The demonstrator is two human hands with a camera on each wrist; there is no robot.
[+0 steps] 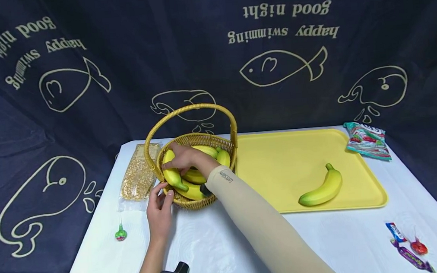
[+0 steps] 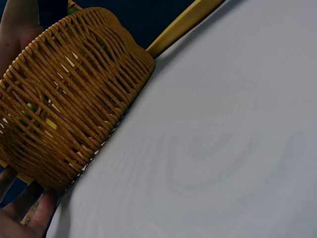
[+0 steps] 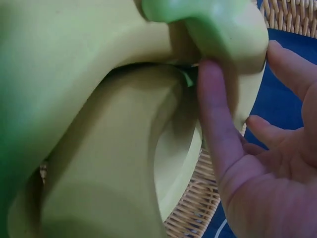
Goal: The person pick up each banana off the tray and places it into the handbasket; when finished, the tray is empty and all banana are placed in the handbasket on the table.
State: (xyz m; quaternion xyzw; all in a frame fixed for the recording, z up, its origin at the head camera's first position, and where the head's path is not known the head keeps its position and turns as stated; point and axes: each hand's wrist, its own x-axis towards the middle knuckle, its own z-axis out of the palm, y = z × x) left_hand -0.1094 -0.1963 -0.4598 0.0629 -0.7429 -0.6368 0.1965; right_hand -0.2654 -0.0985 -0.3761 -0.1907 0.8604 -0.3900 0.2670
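Note:
A brown wicker basket (image 1: pixel 195 205) with a tall arched handle holds several yellow bananas. Reaching in over its front, my right hand (image 1: pixel 186 157) pinches the leftmost banana (image 1: pixel 172 178) between thumb and fingers. In the right wrist view the thumb (image 3: pixel 214 104) lies along one side of that banana's greenish end, with fingertips on the other. My left hand (image 1: pixel 160 209) is at the basket's front left, fingers fairly straight and touching the woven wall (image 2: pixel 74 109). Another banana (image 1: pixel 323 189) lies alone on a yellow tray (image 1: pixel 275 162) to the right.
Left of the basket lies a clear bag of yellow kernels (image 1: pixel 138 178), with a green lollipop (image 1: pixel 121 234) nearer me. A teal snack packet (image 1: pixel 367 140) overlaps the tray's back right corner. Several wrapped sweets (image 1: pixel 410 257) lie at the table's front right. Dark printed cloth hangs behind.

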